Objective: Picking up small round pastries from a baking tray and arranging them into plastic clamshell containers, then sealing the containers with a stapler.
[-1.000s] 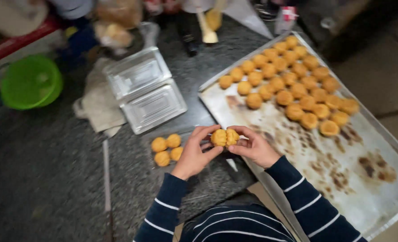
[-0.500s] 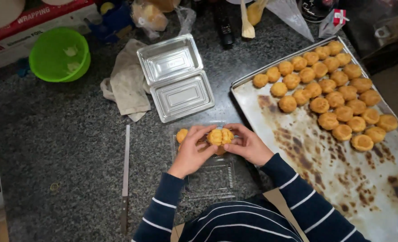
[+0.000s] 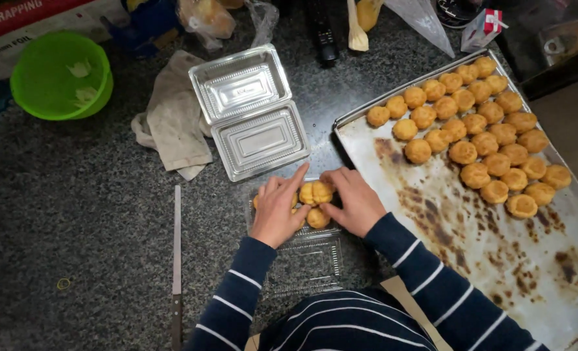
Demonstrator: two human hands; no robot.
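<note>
On the dark bench, a long knife (image 3: 177, 250) lies at the left. The left hand (image 3: 277, 209) and right hand (image 3: 354, 201) together pinch two small cream puffs (image 3: 316, 192) into a clear plastic box (image 3: 298, 244) already part filled; many more wait on the baking tray (image 3: 497, 253) at the right.

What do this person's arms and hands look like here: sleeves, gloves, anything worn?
Both arms wear long dark navy sleeves with thin white stripes, ending at the wrists. The left hand and right hand are bare: no gloves, and no rings or watch show.
</note>
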